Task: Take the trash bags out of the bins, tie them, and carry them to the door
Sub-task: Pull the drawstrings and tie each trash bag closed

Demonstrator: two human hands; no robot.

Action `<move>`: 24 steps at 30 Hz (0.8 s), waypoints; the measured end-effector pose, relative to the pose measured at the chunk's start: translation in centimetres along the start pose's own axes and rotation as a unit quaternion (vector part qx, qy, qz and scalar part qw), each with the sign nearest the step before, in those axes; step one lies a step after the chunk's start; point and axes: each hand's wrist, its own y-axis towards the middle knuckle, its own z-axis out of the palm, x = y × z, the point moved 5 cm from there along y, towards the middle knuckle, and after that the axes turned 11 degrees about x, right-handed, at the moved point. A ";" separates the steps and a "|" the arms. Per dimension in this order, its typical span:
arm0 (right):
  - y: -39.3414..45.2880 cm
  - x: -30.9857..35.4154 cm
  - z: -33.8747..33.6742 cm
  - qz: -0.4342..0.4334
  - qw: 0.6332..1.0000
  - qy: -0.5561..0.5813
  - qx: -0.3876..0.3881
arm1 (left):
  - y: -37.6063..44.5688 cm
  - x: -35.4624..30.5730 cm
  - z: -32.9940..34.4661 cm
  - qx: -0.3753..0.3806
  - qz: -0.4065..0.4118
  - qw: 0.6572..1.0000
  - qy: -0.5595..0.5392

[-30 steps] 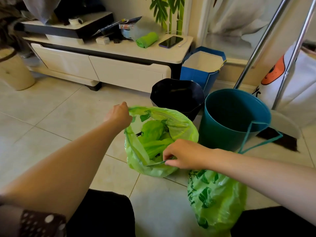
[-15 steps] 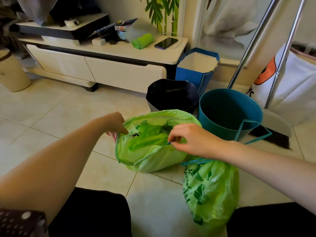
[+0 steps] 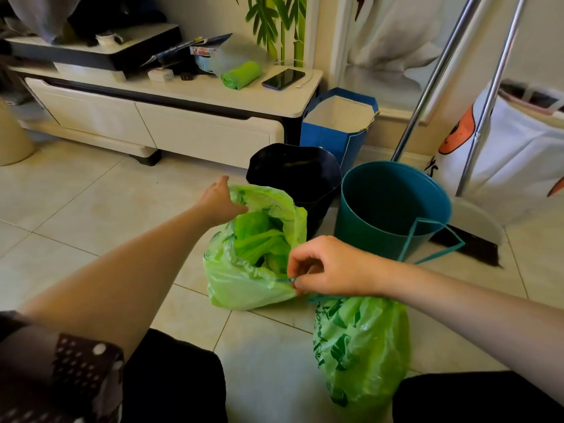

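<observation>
Left hand [image 3: 221, 199] grips far rim of open crumpled green plastic trash bag [image 3: 241, 279]; right hand [image 3: 328, 267] pinches its near-rim drawstring. Bare tile [image 3: 100, 203] left of bag. Left fingertips hidden inside rim.

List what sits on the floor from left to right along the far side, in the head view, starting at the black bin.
black bin → blue paper bag → teal bin → dustpan → white bag with orange print

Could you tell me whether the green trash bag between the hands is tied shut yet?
Not yet: the green trash bag gapes open, with the left hand and right hand holding opposite sides of its rim.
</observation>
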 end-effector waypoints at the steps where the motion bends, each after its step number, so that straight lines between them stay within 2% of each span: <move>1: 0.0 -0.4 0.3 0.009 1.000 -0.005 0.017 | 0.2 0.2 -0.1 -0.008 -0.015 1.000 -0.004; 5: 0.0 -2.1 1.4 0.033 0.998 0.014 0.054 | 1.0 0.8 -0.2 -0.023 -0.049 0.998 0.026; 9: 0.3 -3.9 1.3 0.057 0.997 0.015 0.047 | 2.0 0.9 0.4 0.007 -0.045 0.997 0.059; 13: 0.8 -4.9 0.6 0.064 0.997 0.018 0.034 | 2.7 0.4 0.7 0.021 -0.016 0.994 0.107; 18: 1.3 -5.0 0.0 0.057 0.998 0.021 0.019 | 3.0 -0.3 0.6 -0.001 0.014 0.995 0.096; 24: 1.4 -4.8 0.3 0.043 0.999 0.025 0.019 | 3.1 -1.1 2.4 0.057 0.058 0.989 0.120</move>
